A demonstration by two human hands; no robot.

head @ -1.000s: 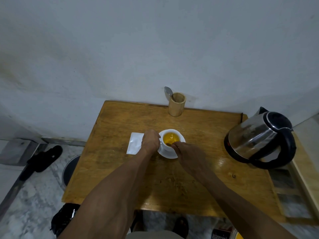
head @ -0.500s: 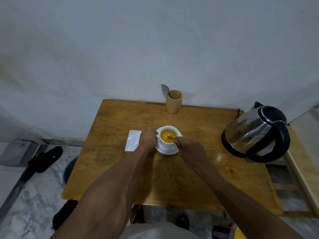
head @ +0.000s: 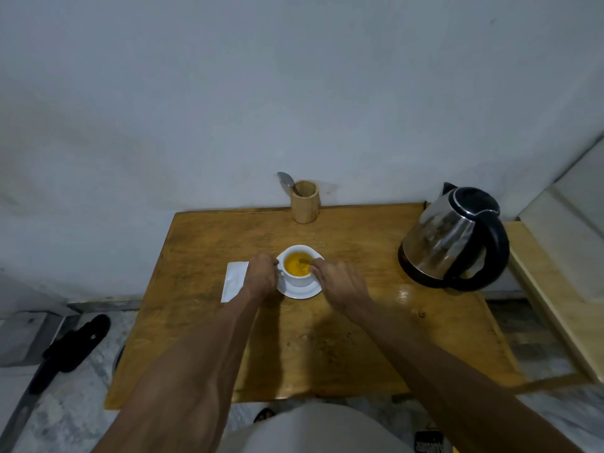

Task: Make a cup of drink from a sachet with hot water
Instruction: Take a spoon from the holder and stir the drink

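cup: white cup (head: 298, 271) full of yellow drink, sitting on a white saucer (head: 299, 291) mid-table (head: 327, 338)
left hand: left hand (head: 261, 274) is against the cup's left side, fingers curled in at the handle; can't really tell if they're gripping it
right hand: right hand (head: 340, 284) sits at the cup's right rim, fingertips pinched together on a spoon (head: 304, 260) that dips into the drink, pretty blurry though
sachet: white sachet (head: 233, 284) lies flat just left of the cup, partly under the left wrist
kettle: steel kettle (head: 452, 238) with black handle, far right, well apart from the cup
holder: wooden holder (head: 304, 201) at the back edge by the wall, another spoon (head: 286, 180) sticking out
floor: dark sandal (head: 70, 349) down left of the table
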